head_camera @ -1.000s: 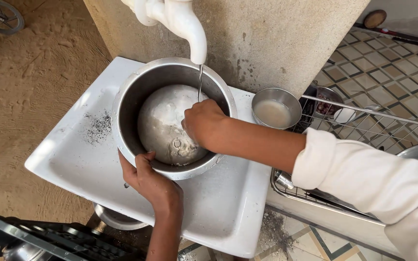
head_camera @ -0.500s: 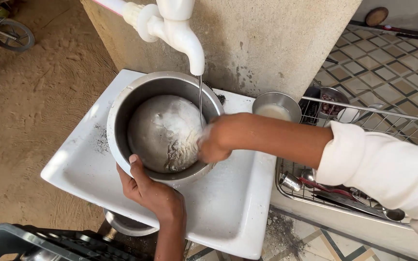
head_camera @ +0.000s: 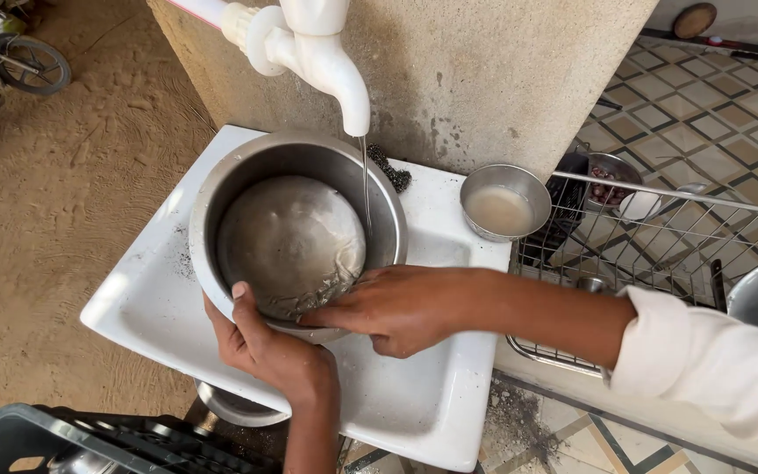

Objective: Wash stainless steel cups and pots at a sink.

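A large steel pot [head_camera: 247, 189] sits tilted in a white sink [head_camera: 414, 386] under a white tap [head_camera: 326, 61] that runs a thin stream of water. Soapy grey water coats the pot's bottom. My left hand [head_camera: 265, 347] grips the pot's near rim, thumb over the edge. My right hand [head_camera: 392, 307] lies flat across the near right rim, fingers stretched toward the inside of the pot; nothing shows in it.
A small steel bowl [head_camera: 504, 204] of cloudy liquid stands on the sink's right corner. A wire dish rack [head_camera: 660, 237] with utensils is to the right, and a dark scrubber [head_camera: 389, 171] lies behind the pot. A black crate [head_camera: 107, 439] sits at bottom left.
My right hand has come out of the pot's bottom, where it was rubbing, and now rests open over the near rim. The left hand keeps its grip.
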